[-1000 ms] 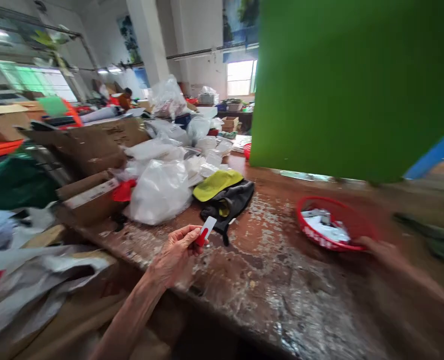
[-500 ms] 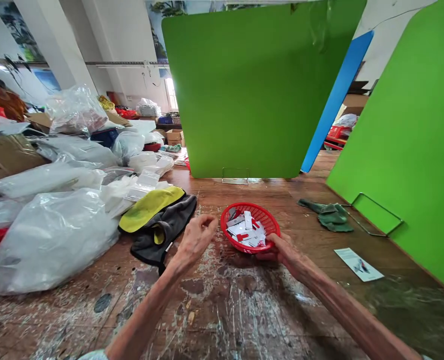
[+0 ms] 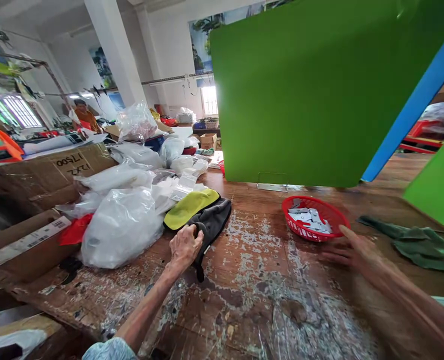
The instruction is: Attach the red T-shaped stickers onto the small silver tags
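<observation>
Cardboard box [image 3: 53, 175]: inverted handwriting [image 3: 74, 164] | red basket [image 3: 336, 216]: lettering [image 3: 303, 232] blurred | right hand [image 3: 352, 251]: loose, at rim | left hand [image 3: 186, 247]: over cloth [image 3: 216, 215], grip unclear

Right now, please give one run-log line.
left hand: at grey-yellow cloth | right hand: at red basket | basket: holding white pieces

blurred right hand [image 3: 359, 256], cropped green board [image 3: 297, 110]
</observation>
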Demonstrator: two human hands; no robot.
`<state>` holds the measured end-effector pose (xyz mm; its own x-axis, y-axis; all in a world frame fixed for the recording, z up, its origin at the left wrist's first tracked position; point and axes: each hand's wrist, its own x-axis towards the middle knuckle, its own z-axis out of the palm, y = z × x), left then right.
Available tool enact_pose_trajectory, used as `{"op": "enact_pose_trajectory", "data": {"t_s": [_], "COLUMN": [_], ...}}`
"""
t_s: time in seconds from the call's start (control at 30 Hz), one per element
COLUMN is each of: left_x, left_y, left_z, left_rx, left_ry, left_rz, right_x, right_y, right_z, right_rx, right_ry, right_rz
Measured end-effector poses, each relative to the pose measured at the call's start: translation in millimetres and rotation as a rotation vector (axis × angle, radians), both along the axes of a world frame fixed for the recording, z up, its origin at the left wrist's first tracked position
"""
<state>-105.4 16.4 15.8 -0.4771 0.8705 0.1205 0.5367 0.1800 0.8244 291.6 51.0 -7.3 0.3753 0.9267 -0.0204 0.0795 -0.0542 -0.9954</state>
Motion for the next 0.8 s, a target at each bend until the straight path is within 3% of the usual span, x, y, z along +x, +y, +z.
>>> {"op": "enact_pose_trajectory", "data": {"t_s": [0.1,0.2,0.27,0.33,0.4,0.5,0.63,0.73,0.8], "left_x": [-5,11,30,47,53,42,15,1,-9], "left_y": [1,-12,-27,-42,-53,-60,-56,-48,-43], "left_z": [5.5,14.9,19.4,19.6,15.4,5.3,-4.4,0.8,14.9], "left_rx": [0.016,0.044,0.054,0.048,0.035,0.065,0.179,0.177,0.174], "left_ry": [-0.171,-0.377,-0.483,-0.526,-0.501,-0.357,-0.104,-0.021,-0.012], "left_rz": [-0.073,-0.19,-0.273,-0.34,-0.377,-0.286,-0.056,-0.122,-0.231], "right_x": [-23,-91,-149,-199,-227,-228,-201,-187,-177], "right_y": [-30,-58,-69,-72,-70,-64,-57,-51,-45], "right_z": [2.1,2.1,-0.3,-3.4,-4.8,4.5,45.9,84.2,107.0], "right_rx": [-0.003,0.025,0.133,0.237,0.246,0.251,0.281,0.282,0.274], "right_ry": [-0.146,-0.236,-0.246,-0.196,-0.139,-0.119,-0.135,-0.138,-0.141], "right_rz": [-0.062,0.179,0.364,0.489,0.521,0.528,0.572,0.62,0.617]}}
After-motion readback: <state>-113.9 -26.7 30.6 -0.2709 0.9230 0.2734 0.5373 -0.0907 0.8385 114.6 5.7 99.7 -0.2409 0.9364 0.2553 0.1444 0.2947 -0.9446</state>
